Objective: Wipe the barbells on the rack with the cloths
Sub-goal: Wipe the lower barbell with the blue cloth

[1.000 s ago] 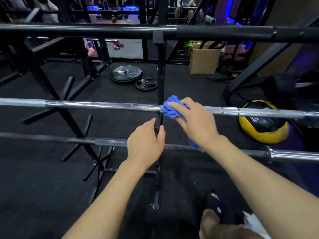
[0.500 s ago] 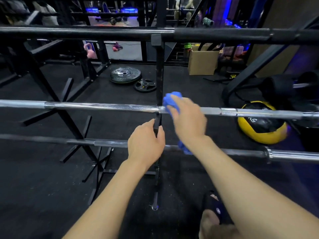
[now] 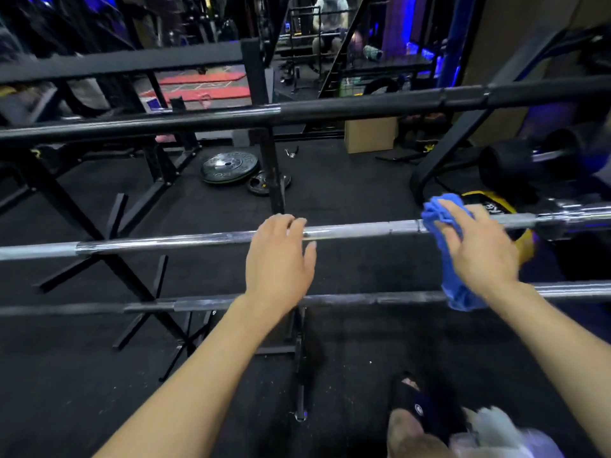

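Three barbells lie across the black rack (image 3: pixel 276 173). The silver middle barbell (image 3: pixel 165 243) crosses the view at hand height. My left hand (image 3: pixel 279 259) rests on it near the rack post, fingers curled over the bar. My right hand (image 3: pixel 479 246) holds a blue cloth (image 3: pixel 444 233) wrapped over the same bar, far to the right near its sleeve; the cloth's tail hangs down to the lower barbell (image 3: pixel 380 297). A black upper barbell (image 3: pixel 330 112) runs above.
Weight plates (image 3: pixel 229 166) lie on the black floor behind the rack. A yellow and black medicine ball (image 3: pixel 525 249) sits behind my right hand. A cardboard box (image 3: pixel 370 135) stands farther back. My sandalled foot (image 3: pixel 416 421) is at the bottom, and a person sits far behind.
My right hand has slid the blue cloth along the middle barbell from the rack post to the right end. My left hand has moved up from the post onto the middle bar.
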